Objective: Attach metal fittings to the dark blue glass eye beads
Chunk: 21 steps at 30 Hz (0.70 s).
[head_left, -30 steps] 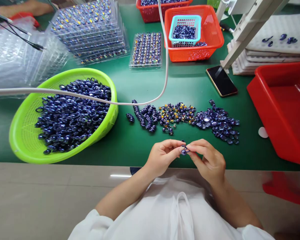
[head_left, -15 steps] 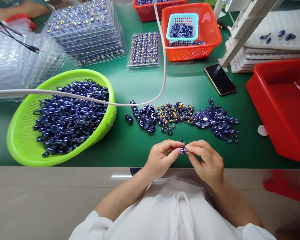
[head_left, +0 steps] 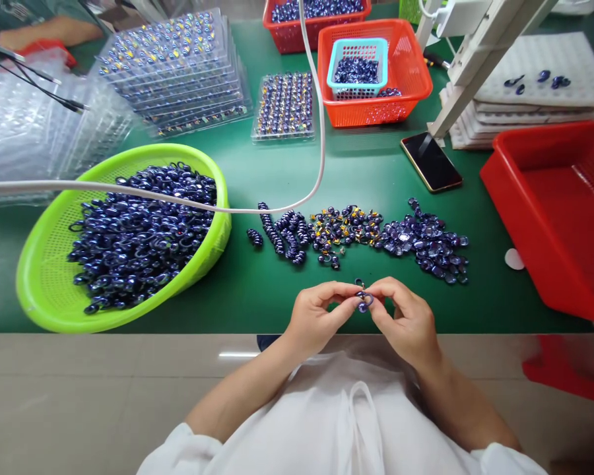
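Note:
My left hand (head_left: 317, 313) and my right hand (head_left: 404, 320) meet above the table's front edge, thumbs and forefingers pinched on a small glossy dark-blue part with a ring-like loop (head_left: 363, 306). Its exact kind is too small to make out. Just beyond my fingertips lies another small dark looped piece (head_left: 359, 282). Farther back are rows of dark-blue beadlike pieces (head_left: 291, 239), a pile of small parts with yellow bits (head_left: 349, 224), and a pile of dark-blue glossy caps (head_left: 426, 241).
At left stands a green basket (head_left: 27, 277) heaped with dark-blue looped parts. A white cable (head_left: 257, 210) crosses the table. Behind are stacked clear trays (head_left: 198, 122), an orange basket (head_left: 408, 66) and a phone (head_left: 431, 163); a red bin (head_left: 515, 218) stands right. Another person's arm (head_left: 54, 31) is far left.
The part between my fingers has turned, so its ring now shows more. My right fingers have shifted slightly around it. The whole view has moved a little.

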### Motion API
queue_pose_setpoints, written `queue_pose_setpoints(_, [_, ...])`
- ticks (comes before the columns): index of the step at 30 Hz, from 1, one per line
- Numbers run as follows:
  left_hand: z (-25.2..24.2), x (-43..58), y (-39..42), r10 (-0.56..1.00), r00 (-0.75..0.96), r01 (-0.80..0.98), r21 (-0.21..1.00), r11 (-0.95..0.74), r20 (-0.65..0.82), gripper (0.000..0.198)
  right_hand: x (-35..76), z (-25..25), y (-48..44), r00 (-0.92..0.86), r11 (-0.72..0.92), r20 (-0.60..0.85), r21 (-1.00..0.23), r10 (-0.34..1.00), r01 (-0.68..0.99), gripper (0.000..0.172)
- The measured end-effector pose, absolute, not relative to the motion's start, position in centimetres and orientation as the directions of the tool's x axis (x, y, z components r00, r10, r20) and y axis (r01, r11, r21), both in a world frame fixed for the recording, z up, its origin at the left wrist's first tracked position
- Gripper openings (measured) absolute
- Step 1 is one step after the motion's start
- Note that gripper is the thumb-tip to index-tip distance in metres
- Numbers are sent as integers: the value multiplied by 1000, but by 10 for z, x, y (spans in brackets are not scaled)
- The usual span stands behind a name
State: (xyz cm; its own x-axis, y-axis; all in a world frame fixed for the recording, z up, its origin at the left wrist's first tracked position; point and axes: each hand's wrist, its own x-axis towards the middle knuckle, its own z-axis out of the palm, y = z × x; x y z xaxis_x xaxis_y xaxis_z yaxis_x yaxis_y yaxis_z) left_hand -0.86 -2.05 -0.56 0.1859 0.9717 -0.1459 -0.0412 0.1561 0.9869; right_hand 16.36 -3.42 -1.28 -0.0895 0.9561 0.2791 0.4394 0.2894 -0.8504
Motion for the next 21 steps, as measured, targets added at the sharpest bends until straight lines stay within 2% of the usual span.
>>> queue_pose_setpoints(7, [-8, -9, -21, 982, 187, 68, 997, -20, 7, 9, 160, -9, -34, -59, 249, 250, -856, 966, 453, 10])
queue_pose_setpoints(11, [-12, -11, -21, 979, 193, 124, 988, -97, 72, 8, 156, -9, -33, -46, 187, 185, -887, 982, 423, 9])
queue_pose_setpoints(15, [-12, -11, -19, 973, 219, 177, 978, -110, 70, 9, 158, -9, -32, -67, 144, 128, -895, 990, 423, 10])
queue_pose_setpoints(21, [-10, -5, -18, 967, 255, 180, 984, -20, -27, 9, 193, -13, -25, -263, 298, 185, -815, 947, 497, 9])
